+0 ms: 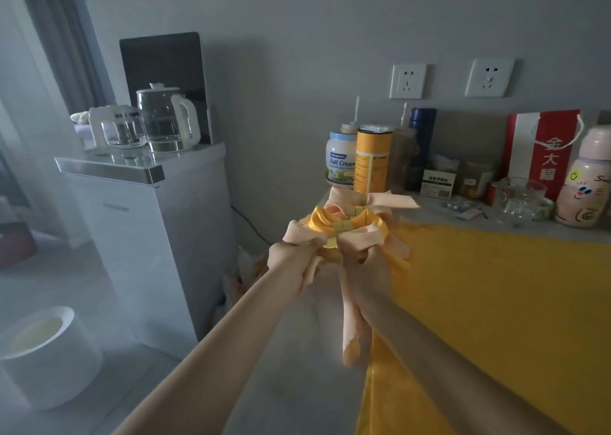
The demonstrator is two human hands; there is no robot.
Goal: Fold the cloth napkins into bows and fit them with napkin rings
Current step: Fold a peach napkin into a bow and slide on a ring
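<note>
Head camera view, looking down along two bare forearms. The left hand (291, 259) and right hand (365, 269) meet over the left end of a pale counter (291, 362). Both sets of fingers are curled tightly round a peach napkin (360, 237), one bunched loop in each grip. A small yellow napkin ring (331, 243) sits between the fingers at the napkin's middle. A peach tail hangs below the right fingers. Just beyond the fingers lie a yellow bow (322, 219) and, farther back, a peach bow (396, 200), each ringed. Right of the fingers a yellow cloth (496, 285) covers the counter. Far beyond stand a milk powder tin (340, 163) and a red bag (542, 150)
</note>
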